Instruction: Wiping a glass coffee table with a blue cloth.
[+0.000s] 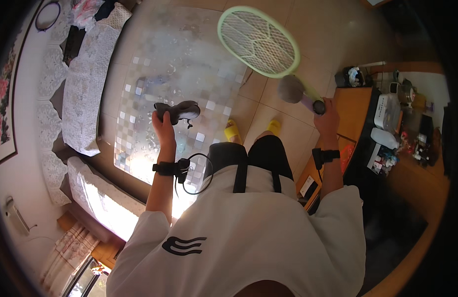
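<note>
My left hand point(164, 130) grips a dark grey object point(182, 111) with a curved, uneven outline and a thin hooked piece hanging below; I cannot tell exactly what it is. It is held above a glass-topped table with a checkered pattern point(154, 81). In my right hand point(327, 118) is a pale green electric mosquito swatter point(258, 41), its oval mesh head pointing away from me. A grey round-headed thing point(290, 89) with a purplish handle lies along the swatter's handle, apparently in the same grip. The fingers hide part of both handles.
On the left stand a sofa with a white quilted cover point(84, 89) and a sunlit seat point(106, 200). To the right, a wooden cabinet point(351, 111) carries a white plastic container point(386, 111), a white bottle point(384, 138) and clutter. Yellow slippers point(232, 130) are on my feet.
</note>
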